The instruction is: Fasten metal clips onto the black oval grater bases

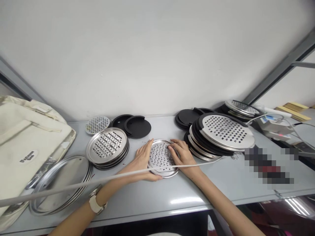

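A round metal grater plate [160,156] with a raised rim and rows of raised holes lies in front of me on the grey table. My left hand [142,161] grips its left edge, fingers along the upper left rim and thumb at the bottom. At the right edge, my right hand [185,154] holds the rim, its fingertips resting over the holed face. To the left is a stack of similar grater plates [107,146]. On the right stands a taller stack of grater plates with black holders [225,131]. A white cable [118,177] crosses in front of both forearms.
Stacked metal discs [66,173] lie front left, beside a cream bag [31,141]. Black round covers [139,127] and a loose holed disc [97,125] sit near the wall. More black covers [188,117] are back right. White boxes with cables [275,126] stand far right.
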Demonstrator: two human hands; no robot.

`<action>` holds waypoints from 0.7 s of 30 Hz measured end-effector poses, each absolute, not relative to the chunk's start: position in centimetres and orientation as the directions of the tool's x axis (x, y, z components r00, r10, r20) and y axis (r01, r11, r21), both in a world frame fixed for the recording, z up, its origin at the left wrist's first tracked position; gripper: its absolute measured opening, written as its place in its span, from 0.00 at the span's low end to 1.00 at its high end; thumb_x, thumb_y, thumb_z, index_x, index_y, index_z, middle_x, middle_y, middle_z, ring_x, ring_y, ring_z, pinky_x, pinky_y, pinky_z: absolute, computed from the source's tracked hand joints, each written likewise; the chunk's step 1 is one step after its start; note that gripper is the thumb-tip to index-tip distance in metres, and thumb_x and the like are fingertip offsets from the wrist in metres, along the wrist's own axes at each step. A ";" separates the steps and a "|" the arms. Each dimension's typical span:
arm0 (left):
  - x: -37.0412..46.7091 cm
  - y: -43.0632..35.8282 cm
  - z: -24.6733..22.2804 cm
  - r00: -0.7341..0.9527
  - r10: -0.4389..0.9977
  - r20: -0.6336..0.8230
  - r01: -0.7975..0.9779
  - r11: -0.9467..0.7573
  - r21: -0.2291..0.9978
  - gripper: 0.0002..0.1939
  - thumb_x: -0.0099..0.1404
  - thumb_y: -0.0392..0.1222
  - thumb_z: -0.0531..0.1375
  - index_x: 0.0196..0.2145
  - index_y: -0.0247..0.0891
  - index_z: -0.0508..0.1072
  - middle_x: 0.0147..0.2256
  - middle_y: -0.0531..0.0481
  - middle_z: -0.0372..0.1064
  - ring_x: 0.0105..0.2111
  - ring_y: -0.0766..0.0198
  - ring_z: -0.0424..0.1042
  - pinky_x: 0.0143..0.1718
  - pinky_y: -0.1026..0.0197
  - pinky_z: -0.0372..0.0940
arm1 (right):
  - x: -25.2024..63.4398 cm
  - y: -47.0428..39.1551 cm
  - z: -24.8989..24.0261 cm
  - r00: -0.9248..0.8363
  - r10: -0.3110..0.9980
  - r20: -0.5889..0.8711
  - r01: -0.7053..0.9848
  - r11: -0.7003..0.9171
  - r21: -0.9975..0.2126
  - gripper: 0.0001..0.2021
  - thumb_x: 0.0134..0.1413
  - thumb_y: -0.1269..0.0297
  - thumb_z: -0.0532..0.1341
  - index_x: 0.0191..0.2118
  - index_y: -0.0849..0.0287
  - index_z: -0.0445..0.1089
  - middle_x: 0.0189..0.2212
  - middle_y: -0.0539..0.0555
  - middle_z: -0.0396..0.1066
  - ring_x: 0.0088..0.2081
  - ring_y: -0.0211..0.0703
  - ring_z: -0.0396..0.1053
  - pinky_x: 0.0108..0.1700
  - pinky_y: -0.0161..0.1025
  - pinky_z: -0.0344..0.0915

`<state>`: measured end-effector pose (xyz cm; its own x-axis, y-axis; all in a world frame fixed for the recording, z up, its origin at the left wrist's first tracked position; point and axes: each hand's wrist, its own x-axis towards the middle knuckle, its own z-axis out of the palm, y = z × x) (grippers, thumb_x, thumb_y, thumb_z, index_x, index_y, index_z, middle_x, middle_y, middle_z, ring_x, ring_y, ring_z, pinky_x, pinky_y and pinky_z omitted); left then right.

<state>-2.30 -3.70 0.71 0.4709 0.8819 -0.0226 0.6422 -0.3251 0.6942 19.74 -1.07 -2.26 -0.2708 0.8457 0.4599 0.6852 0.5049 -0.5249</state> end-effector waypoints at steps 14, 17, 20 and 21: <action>-7.5 -6.1 4.7 0.241 0.924 0.297 0.860 -0.345 0.376 0.11 0.69 0.44 0.50 0.45 0.41 0.67 0.44 0.45 0.64 0.47 0.54 0.67 0.50 0.48 0.63 | 19.5 -1.4 -1.9 -0.285 0.847 0.448 0.683 0.508 -0.525 0.11 0.63 0.64 0.49 0.37 0.58 0.68 0.40 0.59 0.66 0.43 0.50 0.64 0.47 0.50 0.61; -9.6 -6.5 4.6 0.181 0.925 0.335 0.921 -0.279 0.272 0.08 0.68 0.42 0.51 0.41 0.40 0.67 0.40 0.46 0.65 0.42 0.55 0.68 0.43 0.51 0.66 | 19.5 -1.4 -1.9 -0.295 0.848 0.440 0.684 0.509 -0.522 0.11 0.63 0.64 0.49 0.37 0.58 0.67 0.40 0.59 0.66 0.43 0.49 0.64 0.47 0.49 0.61; -10.7 -6.8 4.5 0.200 0.925 0.322 0.929 -0.283 0.237 0.07 0.69 0.40 0.50 0.38 0.41 0.67 0.38 0.48 0.66 0.39 0.57 0.69 0.40 0.54 0.66 | 19.5 -1.4 -2.0 -0.295 0.850 0.436 0.691 0.505 -0.517 0.10 0.63 0.64 0.49 0.36 0.58 0.67 0.38 0.58 0.66 0.42 0.49 0.64 0.46 0.49 0.61; -10.9 -6.9 4.5 0.216 0.924 0.317 0.929 -0.294 0.224 0.08 0.69 0.40 0.49 0.37 0.40 0.67 0.36 0.48 0.67 0.38 0.58 0.69 0.39 0.55 0.66 | 19.5 -1.3 -2.1 -0.293 0.851 0.435 0.694 0.502 -0.516 0.10 0.63 0.64 0.49 0.36 0.58 0.67 0.38 0.58 0.66 0.41 0.49 0.64 0.45 0.49 0.61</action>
